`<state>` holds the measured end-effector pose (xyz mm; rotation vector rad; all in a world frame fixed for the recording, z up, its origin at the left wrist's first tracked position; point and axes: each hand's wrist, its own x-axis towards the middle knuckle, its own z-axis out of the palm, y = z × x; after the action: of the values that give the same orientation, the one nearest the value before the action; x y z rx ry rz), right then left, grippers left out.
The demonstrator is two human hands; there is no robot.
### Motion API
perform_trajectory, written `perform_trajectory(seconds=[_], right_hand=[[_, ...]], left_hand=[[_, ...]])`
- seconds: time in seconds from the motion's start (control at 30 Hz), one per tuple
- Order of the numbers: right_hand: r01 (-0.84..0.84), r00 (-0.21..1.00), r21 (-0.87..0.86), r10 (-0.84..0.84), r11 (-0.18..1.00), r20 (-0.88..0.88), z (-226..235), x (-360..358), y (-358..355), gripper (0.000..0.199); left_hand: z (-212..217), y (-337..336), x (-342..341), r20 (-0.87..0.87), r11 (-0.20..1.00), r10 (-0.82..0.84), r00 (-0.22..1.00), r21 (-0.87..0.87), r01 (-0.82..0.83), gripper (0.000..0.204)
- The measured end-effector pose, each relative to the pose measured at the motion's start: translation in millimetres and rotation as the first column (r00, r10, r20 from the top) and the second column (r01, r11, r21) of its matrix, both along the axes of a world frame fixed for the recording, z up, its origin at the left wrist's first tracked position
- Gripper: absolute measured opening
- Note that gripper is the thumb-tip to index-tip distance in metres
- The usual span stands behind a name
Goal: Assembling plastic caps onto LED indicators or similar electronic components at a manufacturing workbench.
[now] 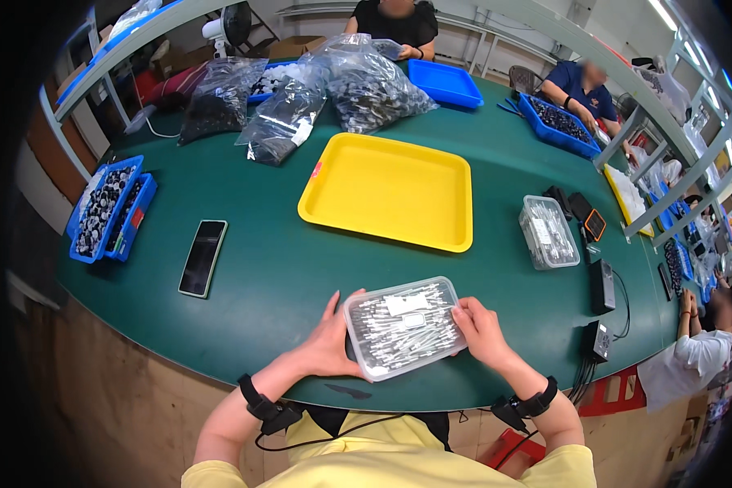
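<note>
A clear plastic box full of small white and grey parts sits low over the near edge of the green table. My left hand grips its left side, fingers along the edge. My right hand holds its right side. Both wrists wear black bands with cables. Beyond the box lies an empty yellow tray.
A second clear parts box stands right of the tray, near black chargers. A dark phone lies to the left, blue bins of parts further left. Bags of dark parts are piled at the back. Other people sit at the far and right sides.
</note>
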<state>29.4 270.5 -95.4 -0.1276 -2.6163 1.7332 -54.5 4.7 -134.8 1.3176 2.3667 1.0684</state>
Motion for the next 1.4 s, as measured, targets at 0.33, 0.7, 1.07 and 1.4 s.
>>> perform_trajectory(seconds=[0.33, 0.7, 1.07, 1.4], right_hand=[[0.141, 0.973, 0.938, 0.133, 0.317, -0.191, 59, -8, -56, 0.022], [-0.263, 0.657, 0.424, 0.483, 0.866, -0.579, -13, -46, -171, 0.021], [-0.260, 0.734, 0.483, 0.496, 0.836, -0.464, 6, -21, -164, 0.016], [-0.280, 0.617, 0.769, 0.722, 0.574, -0.314, 9, -32, -162, 0.019]], left_hand=[[-12, 3, 18, 0.093, 0.978, 0.099, 0.991, 0.174, -0.114, 0.122], [9, 2, 13, 0.262, 0.970, 0.151, 0.953, 0.145, -0.194, 0.106], [24, 26, 1, 0.297, 0.984, 0.132, 0.946, 0.077, -0.161, 0.102], [21, 5, -1, 0.349, 0.971, 0.172, 0.921, 0.099, -0.218, 0.098]])
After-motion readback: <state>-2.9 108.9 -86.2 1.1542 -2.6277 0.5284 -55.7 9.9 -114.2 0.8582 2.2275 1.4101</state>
